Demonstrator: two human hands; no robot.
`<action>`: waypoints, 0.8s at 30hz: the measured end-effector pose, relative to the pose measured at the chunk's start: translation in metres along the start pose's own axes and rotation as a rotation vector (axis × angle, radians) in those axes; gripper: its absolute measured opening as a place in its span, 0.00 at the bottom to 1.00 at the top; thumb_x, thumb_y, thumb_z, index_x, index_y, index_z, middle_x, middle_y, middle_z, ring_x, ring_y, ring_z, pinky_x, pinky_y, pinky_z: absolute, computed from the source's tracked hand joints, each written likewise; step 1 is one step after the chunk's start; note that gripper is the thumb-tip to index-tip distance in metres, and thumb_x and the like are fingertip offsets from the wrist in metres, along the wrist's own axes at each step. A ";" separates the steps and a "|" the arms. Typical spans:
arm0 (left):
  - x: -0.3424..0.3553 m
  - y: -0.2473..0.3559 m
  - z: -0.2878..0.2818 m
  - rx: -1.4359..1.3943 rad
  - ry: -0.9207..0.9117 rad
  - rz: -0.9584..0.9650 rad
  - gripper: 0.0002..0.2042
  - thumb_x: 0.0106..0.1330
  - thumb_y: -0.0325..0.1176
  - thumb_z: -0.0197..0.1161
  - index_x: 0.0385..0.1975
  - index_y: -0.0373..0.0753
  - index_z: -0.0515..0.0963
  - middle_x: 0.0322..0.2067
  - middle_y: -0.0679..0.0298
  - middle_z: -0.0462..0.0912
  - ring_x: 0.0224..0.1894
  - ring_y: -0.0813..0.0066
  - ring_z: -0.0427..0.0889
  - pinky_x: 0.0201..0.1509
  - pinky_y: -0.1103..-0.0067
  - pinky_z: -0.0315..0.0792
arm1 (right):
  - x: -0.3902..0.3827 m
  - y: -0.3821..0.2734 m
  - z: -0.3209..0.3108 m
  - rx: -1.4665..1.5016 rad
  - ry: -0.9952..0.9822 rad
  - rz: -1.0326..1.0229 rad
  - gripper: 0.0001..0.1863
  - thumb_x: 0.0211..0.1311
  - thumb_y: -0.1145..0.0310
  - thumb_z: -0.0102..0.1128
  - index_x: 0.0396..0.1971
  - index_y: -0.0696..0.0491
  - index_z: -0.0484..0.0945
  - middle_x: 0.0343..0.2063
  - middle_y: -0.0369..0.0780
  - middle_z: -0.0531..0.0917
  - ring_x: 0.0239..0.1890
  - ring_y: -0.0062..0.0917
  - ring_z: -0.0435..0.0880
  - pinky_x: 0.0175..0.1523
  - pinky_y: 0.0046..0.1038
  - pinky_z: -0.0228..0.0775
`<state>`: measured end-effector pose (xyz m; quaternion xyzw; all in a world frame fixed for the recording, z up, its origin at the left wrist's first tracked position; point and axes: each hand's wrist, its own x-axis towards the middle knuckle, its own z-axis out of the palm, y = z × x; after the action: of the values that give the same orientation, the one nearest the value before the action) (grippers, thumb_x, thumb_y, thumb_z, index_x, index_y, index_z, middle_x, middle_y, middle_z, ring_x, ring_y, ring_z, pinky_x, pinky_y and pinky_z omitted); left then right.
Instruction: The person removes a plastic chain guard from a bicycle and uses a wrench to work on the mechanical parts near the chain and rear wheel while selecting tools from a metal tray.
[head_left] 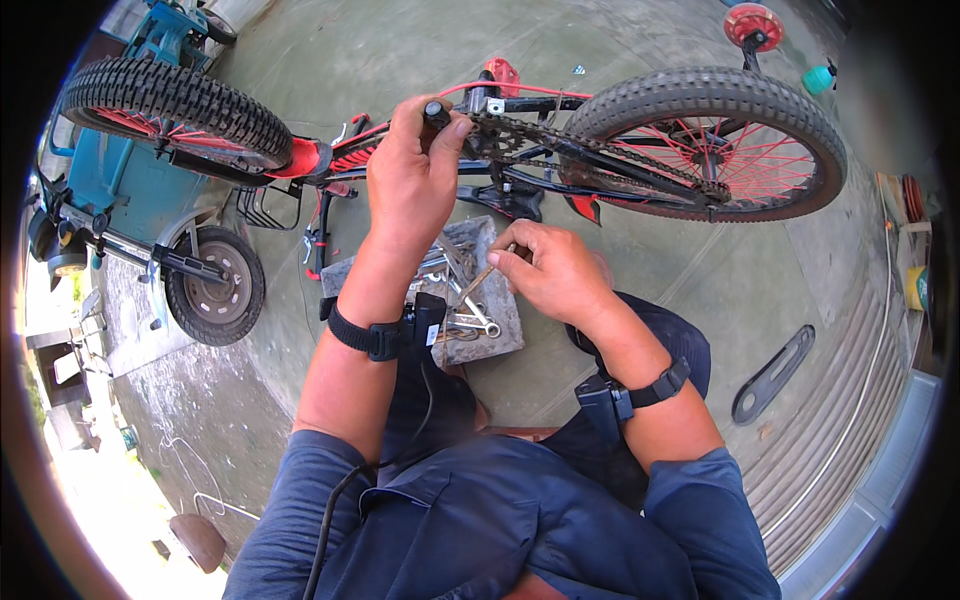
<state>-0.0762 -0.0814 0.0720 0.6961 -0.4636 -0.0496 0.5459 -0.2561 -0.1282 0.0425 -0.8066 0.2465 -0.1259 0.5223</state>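
Slackening could drop the rod point(475, 286), pinched by right fingers point(510, 263) at the tray's point(504, 318) right edge; a cylinder point(436, 114) is gripped by left fingers point(408, 112).

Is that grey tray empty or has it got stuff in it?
Not empty: a silvery wrench and other metal tools lie in the grey tray. The left forearm hides part of it.

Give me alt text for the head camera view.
A person's left hand grips a black part at the middle of a black-and-red bicycle, while the right hand holds a thin tool over a gray tray holding wrenches.
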 end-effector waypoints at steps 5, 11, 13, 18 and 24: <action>0.003 0.005 0.000 0.042 -0.030 0.036 0.09 0.68 0.24 0.60 0.45 0.34 0.72 0.34 0.65 0.82 0.36 0.83 0.79 0.41 0.85 0.73 | 0.001 0.003 0.000 0.017 0.020 -0.007 0.09 0.62 0.63 0.61 0.32 0.54 0.81 0.20 0.37 0.82 0.22 0.20 0.83 0.30 0.25 0.70; 0.005 0.004 0.001 0.078 -0.062 0.026 0.10 0.68 0.25 0.61 0.46 0.34 0.72 0.33 0.66 0.82 0.35 0.84 0.78 0.39 0.85 0.73 | 0.005 0.002 -0.005 0.045 0.073 0.019 0.09 0.61 0.65 0.63 0.32 0.55 0.81 0.22 0.39 0.81 0.26 0.23 0.83 0.32 0.26 0.71; 0.005 0.004 0.002 0.054 -0.040 0.032 0.10 0.68 0.24 0.61 0.46 0.34 0.71 0.33 0.66 0.82 0.35 0.84 0.77 0.39 0.85 0.72 | 0.005 0.001 -0.011 -0.002 0.145 -0.117 0.09 0.60 0.65 0.64 0.32 0.55 0.81 0.23 0.39 0.80 0.28 0.24 0.82 0.33 0.27 0.70; 0.004 0.003 0.000 0.072 -0.064 0.007 0.09 0.68 0.24 0.61 0.45 0.34 0.71 0.34 0.66 0.81 0.36 0.84 0.78 0.40 0.85 0.72 | 0.000 -0.015 -0.042 -0.063 0.266 -0.232 0.09 0.52 0.66 0.71 0.29 0.55 0.84 0.22 0.38 0.77 0.26 0.24 0.74 0.32 0.26 0.66; 0.005 0.004 0.002 0.002 -0.006 0.008 0.10 0.65 0.29 0.65 0.43 0.36 0.74 0.29 0.63 0.82 0.29 0.78 0.80 0.36 0.80 0.73 | -0.003 -0.019 -0.058 -0.049 0.411 -0.314 0.09 0.46 0.68 0.75 0.29 0.54 0.86 0.20 0.34 0.70 0.25 0.22 0.69 0.31 0.24 0.62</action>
<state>-0.0765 -0.0859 0.0767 0.6948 -0.4679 -0.0490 0.5440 -0.2807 -0.1659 0.0842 -0.8049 0.2223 -0.3607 0.4156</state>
